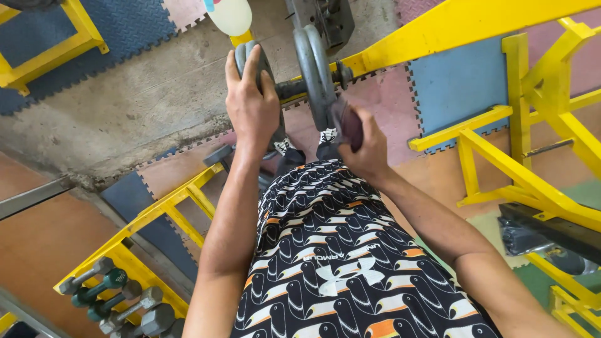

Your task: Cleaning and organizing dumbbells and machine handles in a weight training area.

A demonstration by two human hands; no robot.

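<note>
A grey dumbbell (pixel 292 89) with a round plate at each end hangs in front of my legs, above my patterned shorts. My left hand (pixel 250 106) lies flat over the left plate (pixel 245 55), fingers wrapped on its rim, and holds it. My right hand (pixel 368 150) grips a dark reddish cloth (pixel 348 124) that is pressed against the lower edge of the right plate (pixel 314 69). My shoes show below the bar.
Yellow steel frames (pixel 501 163) stand to the right and at the top. A yellow rack (pixel 134 260) with several small dumbbells sits at lower left. Foam puzzle mats and bare concrete cover the floor. A pale bottle (pixel 229 14) is at the top.
</note>
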